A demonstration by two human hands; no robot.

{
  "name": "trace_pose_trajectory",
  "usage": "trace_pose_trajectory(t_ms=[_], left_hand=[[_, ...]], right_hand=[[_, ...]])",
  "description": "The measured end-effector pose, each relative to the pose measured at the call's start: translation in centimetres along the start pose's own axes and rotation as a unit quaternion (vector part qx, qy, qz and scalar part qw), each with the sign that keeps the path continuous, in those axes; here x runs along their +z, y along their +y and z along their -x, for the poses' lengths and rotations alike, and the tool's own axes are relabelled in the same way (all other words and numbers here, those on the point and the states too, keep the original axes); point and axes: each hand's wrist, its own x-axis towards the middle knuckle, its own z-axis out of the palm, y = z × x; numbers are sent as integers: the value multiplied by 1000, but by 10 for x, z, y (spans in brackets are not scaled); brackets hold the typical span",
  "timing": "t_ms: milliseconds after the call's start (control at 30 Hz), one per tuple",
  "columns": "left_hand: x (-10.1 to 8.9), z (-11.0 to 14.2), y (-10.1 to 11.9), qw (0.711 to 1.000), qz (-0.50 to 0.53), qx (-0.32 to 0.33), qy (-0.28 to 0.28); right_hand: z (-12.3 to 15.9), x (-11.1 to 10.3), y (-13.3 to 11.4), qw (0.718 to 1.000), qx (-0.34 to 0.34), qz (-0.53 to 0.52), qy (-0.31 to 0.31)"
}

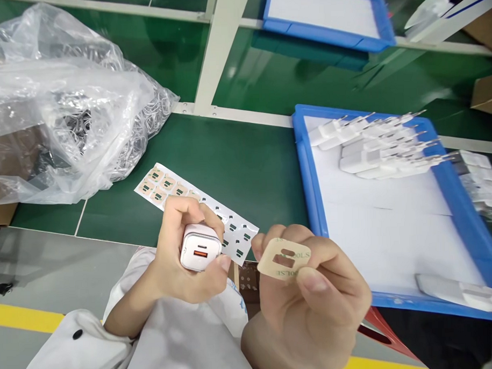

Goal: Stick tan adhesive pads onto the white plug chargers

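Note:
My left hand (188, 262) is wrapped round a white USB wall charger (195, 260), its port face with one small slot and one orange-lined port turned up toward me. To the right, my right hand (314, 295) pinches a tan adhesive sticker (283, 258) by its lower right edge. Two cut-outs and faint green print show on the sticker, which is apart from the charger. Behind both hands lies a white backing sheet (235, 228) on the green bench; similar stickers cover its left end, while cut-out shapes dot its right end. My left hand hides part of the sheet.
A clear plastic bag (106, 103) of many small wire-like metal pieces sits at left. At right, a blue tray (310, 171) holds several white chargers (382, 147) with pins. Another blue tray (324, 15) stands beyond the white frame post (220, 45). Wrapped pieces (482, 181) lie beside the near tray.

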Motion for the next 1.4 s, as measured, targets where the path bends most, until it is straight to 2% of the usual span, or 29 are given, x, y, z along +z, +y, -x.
trace_pose_trajectory(t_ms=[233, 367, 500, 1033, 1400], left_hand=[[-1, 1, -1, 1000, 22, -9, -8], [0, 5, 5, 991, 101, -79, -31], [-1, 8, 14, 984, 106, -139, -36], [1, 10, 15, 986, 110, -118, -29], [2, 12, 16, 986, 113, -122, -26]], right_hand=[[2, 0, -2, 1000, 4, 12, 1], [3, 1, -3, 998, 23, 37, -37], [7, 7, -4, 994, 26, 63, -81], [9, 12, -4, 988, 32, 102, -110], [8, 12, -3, 989, 33, 102, -103]])
